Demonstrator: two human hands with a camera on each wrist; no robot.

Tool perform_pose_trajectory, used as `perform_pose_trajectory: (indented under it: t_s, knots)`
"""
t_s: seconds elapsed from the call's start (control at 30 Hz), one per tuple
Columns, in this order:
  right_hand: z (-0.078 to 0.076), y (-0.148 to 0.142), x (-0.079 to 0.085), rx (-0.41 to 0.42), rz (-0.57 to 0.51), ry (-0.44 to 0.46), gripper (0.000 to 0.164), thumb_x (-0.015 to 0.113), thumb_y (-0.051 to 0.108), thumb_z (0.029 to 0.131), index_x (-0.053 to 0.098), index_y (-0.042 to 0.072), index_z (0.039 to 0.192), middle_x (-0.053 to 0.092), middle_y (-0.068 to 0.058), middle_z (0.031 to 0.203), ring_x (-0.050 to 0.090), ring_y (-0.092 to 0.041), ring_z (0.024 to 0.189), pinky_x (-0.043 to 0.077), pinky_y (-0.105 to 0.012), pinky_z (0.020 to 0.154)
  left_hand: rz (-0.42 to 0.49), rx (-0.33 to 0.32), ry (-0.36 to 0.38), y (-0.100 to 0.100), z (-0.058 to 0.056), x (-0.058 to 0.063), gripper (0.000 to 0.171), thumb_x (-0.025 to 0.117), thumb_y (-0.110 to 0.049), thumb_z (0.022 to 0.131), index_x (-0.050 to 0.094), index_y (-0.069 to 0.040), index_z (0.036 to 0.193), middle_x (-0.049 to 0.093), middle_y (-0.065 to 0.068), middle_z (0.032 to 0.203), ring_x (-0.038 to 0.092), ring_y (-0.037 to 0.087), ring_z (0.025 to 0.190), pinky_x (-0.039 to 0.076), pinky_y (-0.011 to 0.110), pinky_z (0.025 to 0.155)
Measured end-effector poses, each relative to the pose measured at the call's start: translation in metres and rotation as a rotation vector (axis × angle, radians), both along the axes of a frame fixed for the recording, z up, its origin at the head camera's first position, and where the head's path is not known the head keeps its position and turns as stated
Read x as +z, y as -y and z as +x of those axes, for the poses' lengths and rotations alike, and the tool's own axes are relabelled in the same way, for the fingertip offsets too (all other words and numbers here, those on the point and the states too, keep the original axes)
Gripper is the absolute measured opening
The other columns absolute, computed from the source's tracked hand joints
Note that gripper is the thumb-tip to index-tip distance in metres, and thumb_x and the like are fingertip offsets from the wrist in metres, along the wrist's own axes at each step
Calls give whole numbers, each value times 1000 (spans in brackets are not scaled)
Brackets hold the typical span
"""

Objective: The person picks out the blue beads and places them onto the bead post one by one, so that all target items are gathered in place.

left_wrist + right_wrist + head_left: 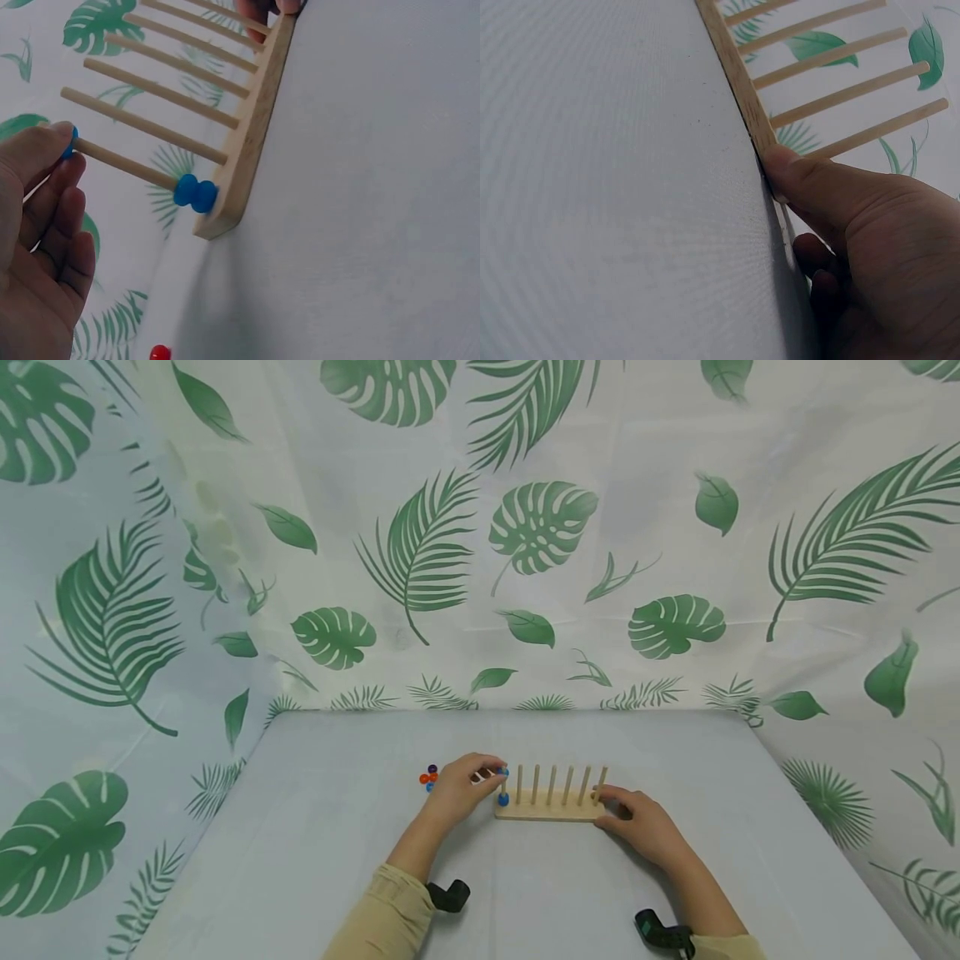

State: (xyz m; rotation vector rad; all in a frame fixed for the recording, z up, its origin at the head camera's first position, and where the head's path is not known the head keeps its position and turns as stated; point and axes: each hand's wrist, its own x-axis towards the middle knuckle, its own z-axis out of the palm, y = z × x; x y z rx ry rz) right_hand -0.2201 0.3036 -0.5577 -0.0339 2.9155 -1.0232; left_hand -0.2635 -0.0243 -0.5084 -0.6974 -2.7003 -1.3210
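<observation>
A wooden peg rack [551, 811], with several upright pegs in one row, stands on the table. My left hand [459, 787] pinches a blue bead [71, 142] between thumb and index finger at the top of the leftmost peg [124, 163]. Low on that same peg, close to the base, sits blue beadwork with two rounded lobes [195, 193]. At the rack's opposite end, my right hand [641, 825] grips the base, its thumb [784, 161] on the near edge beside the last peg. The other pegs are bare.
A small cluster of loose beads [428, 777], orange, dark purple and blue, lies on the table left of my left hand. The table [540, 893] has a pale cover, and a leaf-printed curtain [525, 635] hangs behind it.
</observation>
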Motion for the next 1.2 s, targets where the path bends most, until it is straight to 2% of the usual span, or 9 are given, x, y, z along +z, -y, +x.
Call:
perform_pose_trajectory:
  t_s: [0.23,0.47,0.8,1.0,1.2]
  knots:
    - [0,0,0,2,4,2,56,75,44,85,61,20,134,61,-18,131,57,-38,120,45,-60,98,29,30,53,-3,0,-14,25,66,-34,95,69,-21,117,68,-5,108,63,10,96,53,25,83]
    - [-1,-1,0,3,1,-1,57,75,44,85,61,19,134,60,-18,133,55,-40,123,44,-60,100,65,57,93,-7,2,-25,25,68,-29,94,69,-18,116,70,-2,108,64,12,99,54,27,86]
    - [-1,-1,-2,8,18,-11,55,75,43,85,62,19,133,61,-17,131,56,-39,122,45,-60,99,61,85,139,-8,4,-43,26,69,-32,93,69,-20,115,67,-6,105,63,9,96,54,27,84]
    - [-1,-1,0,23,10,-30,56,75,42,85,62,18,133,62,-17,132,57,-38,121,46,-59,98,38,113,186,-9,6,-46,24,69,-34,92,68,-24,115,65,-8,106,62,8,96,54,27,82]
    - [1,-3,1,49,6,-64,53,76,40,85,63,16,131,63,-17,130,59,-37,118,47,-57,96,33,125,203,-9,7,-47,23,70,-34,91,69,-26,113,64,-11,104,60,6,93,53,25,81]
